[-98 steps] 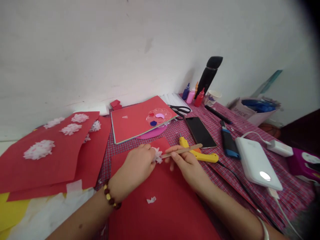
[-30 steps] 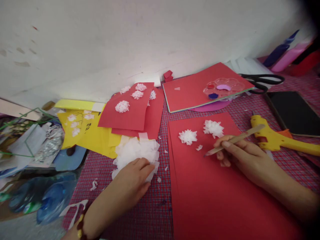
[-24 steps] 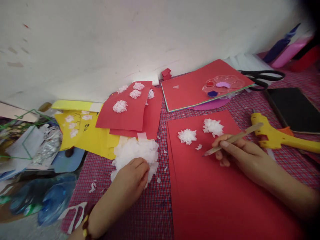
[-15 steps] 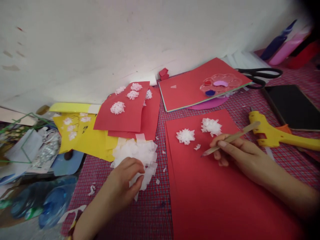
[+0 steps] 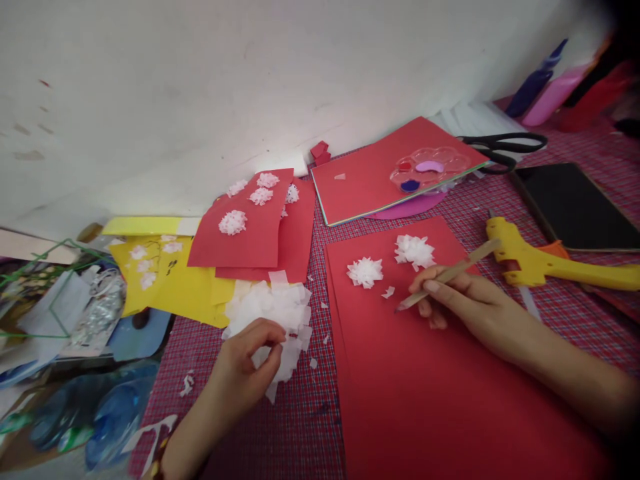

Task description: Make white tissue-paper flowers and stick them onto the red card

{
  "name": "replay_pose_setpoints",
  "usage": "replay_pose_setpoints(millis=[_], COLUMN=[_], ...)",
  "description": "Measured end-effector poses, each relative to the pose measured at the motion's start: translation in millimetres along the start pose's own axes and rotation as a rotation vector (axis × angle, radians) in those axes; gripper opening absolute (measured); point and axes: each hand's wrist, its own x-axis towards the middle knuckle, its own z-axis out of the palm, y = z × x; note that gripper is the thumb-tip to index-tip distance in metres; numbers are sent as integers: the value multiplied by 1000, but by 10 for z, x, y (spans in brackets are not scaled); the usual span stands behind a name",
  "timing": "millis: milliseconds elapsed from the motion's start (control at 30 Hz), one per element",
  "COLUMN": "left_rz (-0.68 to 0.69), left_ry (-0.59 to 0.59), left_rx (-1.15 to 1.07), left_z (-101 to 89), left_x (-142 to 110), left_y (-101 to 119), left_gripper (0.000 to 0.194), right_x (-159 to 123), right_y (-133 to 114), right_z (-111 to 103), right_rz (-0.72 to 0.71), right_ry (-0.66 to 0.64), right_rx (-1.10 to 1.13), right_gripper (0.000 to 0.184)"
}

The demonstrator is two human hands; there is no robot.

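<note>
My left hand hovers over a pile of white tissue paper squares, its thumb and forefinger pinched together. Whatever sits in that pinch is too small to make out. Between the fingers of my right hand is a slim wooden stick with a dark pointed tip. That tip points down at a large red paper sheet. Two fluffy white paper flowers, one on the left and one on the right, sit near the sheet's top, with a loose white scrap below them.
A yellow glue gun and a black phone lie at right. Behind are black scissors and a paint palette on red paper. Red cards with white flowers and yellow paper lie at left, before a wall.
The thumb and forefinger of my left hand have closed into a pinch over the tissue pile. My right hand keeps the stick in nearly the same pose above the sheet. The view has shifted slightly.
</note>
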Motion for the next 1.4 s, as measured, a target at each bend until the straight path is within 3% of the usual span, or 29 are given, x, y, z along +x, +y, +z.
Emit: replay_pose_setpoints(millis=[133, 233, 300, 500, 967, 1133, 1300, 1400], left_rz=[-251, -364, -384, -309, -200, -243, -38, -1], left_ry=[-27, -79, -130, -228, -152, -147, -43, -91], left_rx=[-548, -878, -970, -932, -896, -882, -705, -642], left_z=[34, 228, 369, 586, 599, 636, 622, 602], left_x=[142, 343, 478, 675, 705, 707, 753, 770], left_y=[190, 382, 507, 658, 643, 645, 682, 710], left_gripper=[9, 11, 12, 13, 14, 10, 11, 12], right_x=[-36, -126, -186, -229, -202, -210, -221, -233], right_y=[9, -73, -133, -182, -168, -193, -212, -221], right_z=[27, 75, 114, 169, 170, 181, 184, 180], right_rz=[-73, -201, -277, -324, -314, -323, -320, -334], right_ry=[26, 7, -9, -53, -57, -45, -31, -22], right_rx=[61, 156, 189, 164, 169, 196, 216, 222], right_gripper=[19, 16, 15, 16, 17, 17, 16, 16])
